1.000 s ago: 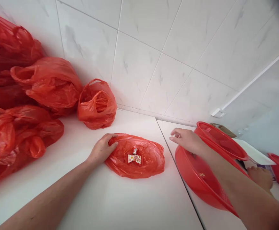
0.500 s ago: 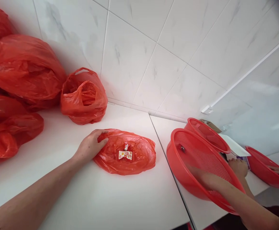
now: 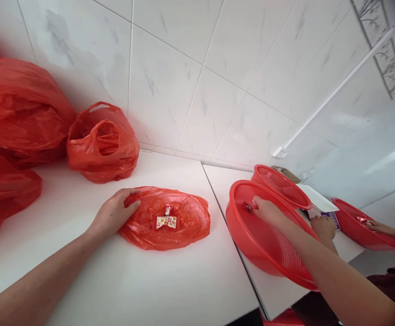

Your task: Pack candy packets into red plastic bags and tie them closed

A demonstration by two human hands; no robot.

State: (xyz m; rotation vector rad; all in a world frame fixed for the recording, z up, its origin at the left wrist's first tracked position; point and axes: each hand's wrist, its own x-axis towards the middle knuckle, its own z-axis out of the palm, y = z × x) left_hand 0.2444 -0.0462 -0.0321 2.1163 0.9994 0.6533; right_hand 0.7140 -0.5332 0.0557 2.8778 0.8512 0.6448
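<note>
My left hand (image 3: 116, 213) grips the near-left rim of an opened red plastic bag (image 3: 193, 226), thumb inside and fingers around the outside. Inside the bag lie a white packet with a floral print (image 3: 166, 222) and a small red-and-white wrapped piece (image 3: 168, 209). My right hand (image 3: 262, 209) reaches into a large red perforated basket (image 3: 234, 226). Its fingers are bent together at a small dark, shiny wrapped piece (image 3: 248, 207) by the basket's far-left wall. Part of that piece is covered by the fingertips.
Full red plastic bags (image 3: 24, 108) crowd the left, and a smaller handled one (image 3: 105, 149) stands by the tiled wall. More red baskets (image 3: 282, 185) stand at right. A co-worker's hands (image 3: 323, 226) are beside my right arm. A seam (image 3: 217, 194) divides the white tables.
My right hand has come up from deep in the basket to the small dark piece. My left hand keeps its place on the bag rim. The view has swung slightly right.
</note>
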